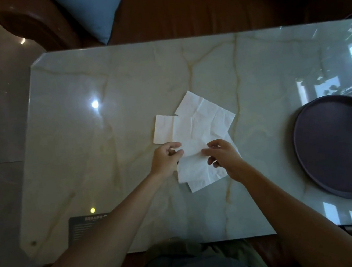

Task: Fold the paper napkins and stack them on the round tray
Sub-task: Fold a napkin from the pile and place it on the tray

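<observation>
Several white paper napkins (200,119) lie overlapping in a loose pile at the middle of the marble table (102,120). My left hand (166,157) pinches the near left edge of the top napkin, and my right hand (223,156) pinches its near right edge. Another napkin (198,175) lies under my hands, nearer to me. A smaller folded-looking piece (163,128) sticks out at the pile's left. The dark round tray (336,147) sits at the table's right with nothing on it.
A dark card with printed text (82,227) lies at the table's near left edge. A brown sofa with blue cushions (93,12) stands beyond the far edge. Bright reflections show on the glossy tabletop at right.
</observation>
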The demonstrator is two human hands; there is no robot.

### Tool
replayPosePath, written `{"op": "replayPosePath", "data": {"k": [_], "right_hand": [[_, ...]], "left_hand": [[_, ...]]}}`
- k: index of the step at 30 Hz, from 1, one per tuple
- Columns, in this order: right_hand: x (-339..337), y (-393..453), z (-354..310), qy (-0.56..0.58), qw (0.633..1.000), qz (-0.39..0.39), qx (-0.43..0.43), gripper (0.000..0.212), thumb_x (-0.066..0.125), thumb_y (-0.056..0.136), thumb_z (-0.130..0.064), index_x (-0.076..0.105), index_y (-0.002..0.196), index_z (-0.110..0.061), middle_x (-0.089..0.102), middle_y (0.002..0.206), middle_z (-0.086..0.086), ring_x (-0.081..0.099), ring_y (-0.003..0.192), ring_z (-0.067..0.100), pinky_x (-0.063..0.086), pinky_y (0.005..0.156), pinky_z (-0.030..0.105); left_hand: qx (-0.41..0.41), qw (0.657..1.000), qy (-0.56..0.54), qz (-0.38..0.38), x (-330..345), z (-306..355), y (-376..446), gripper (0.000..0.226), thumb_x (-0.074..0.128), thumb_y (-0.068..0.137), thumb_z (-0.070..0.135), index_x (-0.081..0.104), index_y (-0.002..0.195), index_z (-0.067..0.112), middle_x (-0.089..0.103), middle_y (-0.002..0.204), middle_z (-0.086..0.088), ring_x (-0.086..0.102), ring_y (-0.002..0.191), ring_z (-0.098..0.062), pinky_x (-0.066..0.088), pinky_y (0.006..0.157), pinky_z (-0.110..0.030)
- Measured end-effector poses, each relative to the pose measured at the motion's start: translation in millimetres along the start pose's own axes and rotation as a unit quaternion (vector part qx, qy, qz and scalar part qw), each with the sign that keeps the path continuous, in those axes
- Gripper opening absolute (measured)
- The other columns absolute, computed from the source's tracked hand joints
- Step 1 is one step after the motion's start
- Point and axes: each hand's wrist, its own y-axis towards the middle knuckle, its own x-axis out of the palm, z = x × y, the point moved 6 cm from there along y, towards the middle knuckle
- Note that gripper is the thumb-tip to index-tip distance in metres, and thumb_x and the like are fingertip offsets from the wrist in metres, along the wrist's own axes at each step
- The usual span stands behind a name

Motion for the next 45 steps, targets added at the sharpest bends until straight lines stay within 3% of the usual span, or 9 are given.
{"op": "replayPosePath", "data": {"k": [3,12,15,18,24,29,35,39,45], "right_hand": [[-9.4,-10.0,-11.4,0.027,0.999,0.002,-0.039,0.027,0.071,0.088,-0.011,0.062,0.114,-0.008,0.069,0.083,0.007,0.057,0.054,0.013,0.041,0.052,0.026],[-19.9,-42.0,-49.8,-0.015,0.991,-0.001,-0.135,0.023,0.067,0.092,-0.010,0.066,0.113,-0.019,0.066,0.084,0.005,0.055,0.061,0.009,0.045,0.059,0.024],[-15.2,-52.6,-58.8,-0.104,0.979,-0.037,-0.171,0.033,0.070,0.090,-0.007,0.064,0.121,-0.018,0.064,0.095,0.003,0.060,0.071,0.005,0.050,0.062,0.017],[-14.6,-60.7,-68.1,-0.144,0.968,-0.035,-0.203,0.039,0.071,0.088,-0.003,0.063,0.123,-0.017,0.062,0.106,0.005,0.060,0.075,0.013,0.055,0.071,0.025],[-27.4,-62.5,-74.9,-0.102,0.972,-0.002,-0.210,0.028,0.066,0.089,0.003,0.072,0.110,-0.014,0.064,0.097,0.000,0.048,0.054,0.006,0.041,0.051,0.014],[-27.8,-62.3,-78.8,-0.174,0.953,0.006,-0.248,0.034,0.071,0.085,0.002,0.069,0.115,-0.012,0.062,0.098,0.001,0.048,0.057,0.007,0.041,0.059,0.011],[-23.7,-58.3,-86.6,-0.314,0.895,0.043,-0.315,0.017,0.077,0.086,-0.022,0.075,0.102,-0.027,0.053,0.096,-0.010,0.054,0.078,-0.002,0.040,0.071,0.010],[-24.9,-58.9,-94.5,-0.394,0.851,0.054,-0.343,0.013,0.071,0.090,-0.035,0.078,0.098,-0.028,0.053,0.098,-0.012,0.056,0.084,0.004,0.050,0.074,0.028],[-22.7,-65.9,-107.6,-0.395,0.849,-0.006,-0.351,0.013,0.070,0.092,-0.030,0.080,0.096,-0.023,0.067,0.089,-0.012,0.057,0.076,-0.006,0.038,0.069,0.016]], "left_hand": [[0.022,1.000,-0.019,-0.005,-6.0,16.9,-2.1,0.021,0.071,0.090,0.009,0.072,0.111,0.012,0.054,0.063,0.006,0.058,0.064,-0.013,0.058,0.086,-0.050],[0.074,0.993,0.024,-0.093,2.8,46.6,-15.2,0.049,0.086,0.076,0.010,0.069,0.121,0.018,0.072,0.114,-0.006,0.070,0.103,-0.025,0.058,0.094,-0.036],[0.099,0.990,0.054,-0.083,6.6,52.5,-18.6,0.043,0.083,0.079,0.009,0.070,0.118,0.020,0.071,0.112,0.002,0.068,0.101,-0.019,0.057,0.090,-0.029],[0.130,0.985,0.085,-0.077,9.7,60.7,-21.4,0.038,0.079,0.083,0.009,0.071,0.119,0.019,0.072,0.113,0.003,0.069,0.101,-0.015,0.057,0.090,-0.028],[0.179,0.972,0.140,-0.063,5.0,76.5,-30.1,0.028,0.070,0.093,0.019,0.072,0.120,0.018,0.070,0.115,0.009,0.067,0.097,-0.013,0.052,0.085,-0.023],[0.200,0.967,0.150,-0.042,-0.7,81.4,-34.8,0.017,0.066,0.097,0.029,0.076,0.109,0.025,0.066,0.094,0.017,0.060,0.080,0.000,0.040,0.071,-0.012],[0.219,0.959,0.173,-0.042,0.9,82.5,-38.6,0.016,0.066,0.097,0.033,0.076,0.109,0.030,0.058,0.111,0.003,0.058,0.105,-0.006,0.045,0.089,-0.022],[0.226,0.951,0.208,-0.030,-1.7,83.4,-40.5,0.020,0.065,0.097,0.033,0.077,0.109,0.023,0.052,0.138,0.000,0.049,0.128,-0.010,0.043,0.103,-0.031],[0.226,0.951,0.196,-0.073,-0.1,95.6,-47.0,0.023,0.060,0.100,0.032,0.078,0.106,0.020,0.077,0.103,0.011,0.068,0.095,-0.001,0.050,0.080,-0.023]]}}
